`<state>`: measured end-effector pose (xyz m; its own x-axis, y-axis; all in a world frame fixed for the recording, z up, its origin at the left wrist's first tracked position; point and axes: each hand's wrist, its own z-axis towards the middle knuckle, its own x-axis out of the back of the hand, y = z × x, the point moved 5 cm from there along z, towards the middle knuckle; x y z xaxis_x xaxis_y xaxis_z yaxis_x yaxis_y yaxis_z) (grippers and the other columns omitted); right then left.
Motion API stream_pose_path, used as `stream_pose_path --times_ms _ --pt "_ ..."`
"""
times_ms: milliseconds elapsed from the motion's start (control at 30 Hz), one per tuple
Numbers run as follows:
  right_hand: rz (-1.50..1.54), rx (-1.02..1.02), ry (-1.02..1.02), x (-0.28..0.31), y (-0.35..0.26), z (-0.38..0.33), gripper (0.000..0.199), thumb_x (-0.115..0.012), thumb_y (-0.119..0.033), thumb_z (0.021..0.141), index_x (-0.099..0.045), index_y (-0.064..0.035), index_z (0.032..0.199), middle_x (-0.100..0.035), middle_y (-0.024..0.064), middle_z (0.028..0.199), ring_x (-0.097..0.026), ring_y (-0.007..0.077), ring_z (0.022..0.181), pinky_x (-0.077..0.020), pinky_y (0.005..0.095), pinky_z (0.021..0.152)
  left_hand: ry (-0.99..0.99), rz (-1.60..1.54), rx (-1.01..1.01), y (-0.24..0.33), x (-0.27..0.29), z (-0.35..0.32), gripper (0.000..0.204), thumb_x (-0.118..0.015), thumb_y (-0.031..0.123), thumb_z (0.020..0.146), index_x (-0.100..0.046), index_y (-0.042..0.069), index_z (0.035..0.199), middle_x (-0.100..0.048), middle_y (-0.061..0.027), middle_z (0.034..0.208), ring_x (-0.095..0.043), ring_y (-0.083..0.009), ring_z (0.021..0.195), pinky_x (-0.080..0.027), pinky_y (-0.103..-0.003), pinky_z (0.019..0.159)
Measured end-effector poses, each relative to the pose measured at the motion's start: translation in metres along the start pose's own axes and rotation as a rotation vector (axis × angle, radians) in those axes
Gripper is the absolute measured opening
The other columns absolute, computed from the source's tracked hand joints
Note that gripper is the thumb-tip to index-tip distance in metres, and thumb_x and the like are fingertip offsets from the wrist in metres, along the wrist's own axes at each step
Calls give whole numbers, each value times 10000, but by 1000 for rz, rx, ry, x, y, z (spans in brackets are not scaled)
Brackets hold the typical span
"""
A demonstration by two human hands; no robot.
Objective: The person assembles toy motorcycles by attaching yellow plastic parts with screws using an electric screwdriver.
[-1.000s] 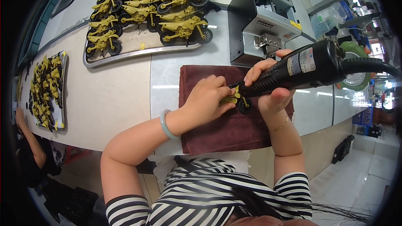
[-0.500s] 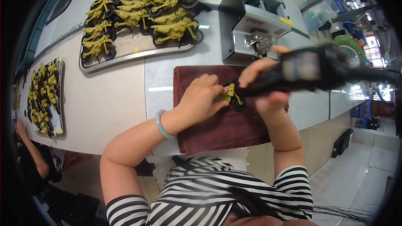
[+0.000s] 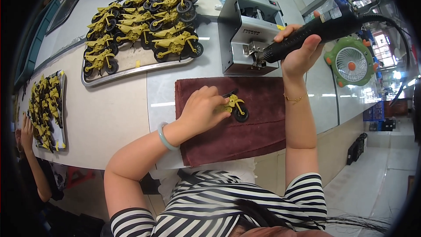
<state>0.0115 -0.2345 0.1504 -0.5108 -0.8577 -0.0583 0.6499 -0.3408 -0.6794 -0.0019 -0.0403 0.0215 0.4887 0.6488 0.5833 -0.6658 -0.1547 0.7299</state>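
On the maroon cloth (image 3: 232, 145), I have the left hand (image 3: 201, 110) gripping a yellow toy motorcycle (image 3: 233, 102), front wheel (image 3: 241, 114) exposed. Past the cloth's far right corner, my right hand (image 3: 300, 55) grips a black corded tool (image 3: 329, 25), nose at the grey machine (image 3: 247, 33). I judge this unit unfinished; beyond the cloth, leftward, a tray (image 3: 125, 62) bears similar motorcycles (image 3: 175, 44), completion unconfirmed.

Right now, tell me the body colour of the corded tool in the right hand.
The corded tool is black; the head view shows it best.
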Motion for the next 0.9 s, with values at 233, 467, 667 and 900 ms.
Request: stream_pose_path --times_ms 233,467,667,900 --pt "110 -188 -89 -1 -22 -38 918 -514 -655 757 -214 8 1318 -514 77 632 -529 154 498 -459 265 495 13 3 4 -4 0 0 279 -759 172 635 -656 34 855 -483 -66 738 -470 -232 702 -394 -334 621" --pt "95 -330 -82 -2 -52 -99 1027 -491 -736 651 -129 -35 1308 -527 103 668 -548 187 533 -498 316 544 1 18 6 -4 -1 -2 278 -762 166 626 -656 40 850 -485 -59 740 -470 -228 701 -397 -336 620" --pt "177 -328 -118 0 -36 -112 967 -561 -677 657 -175 -36 1270 -539 120 712 -553 197 560 -502 317 566 4 31 2 -3 -2 -3 288 -768 159 614 -657 47 856 -483 -51 742 -468 -221 699 -401 -336 623" --pt "169 -341 -202 2 -31 -121 847 -531 -692 685 -217 -122 1229 -508 105 711 -526 203 536 -465 317 541 4 50 -7 -1 -2 -2 299 -777 152 595 -654 61 852 -476 -36 741 -463 -212 692 -394 -331 610"
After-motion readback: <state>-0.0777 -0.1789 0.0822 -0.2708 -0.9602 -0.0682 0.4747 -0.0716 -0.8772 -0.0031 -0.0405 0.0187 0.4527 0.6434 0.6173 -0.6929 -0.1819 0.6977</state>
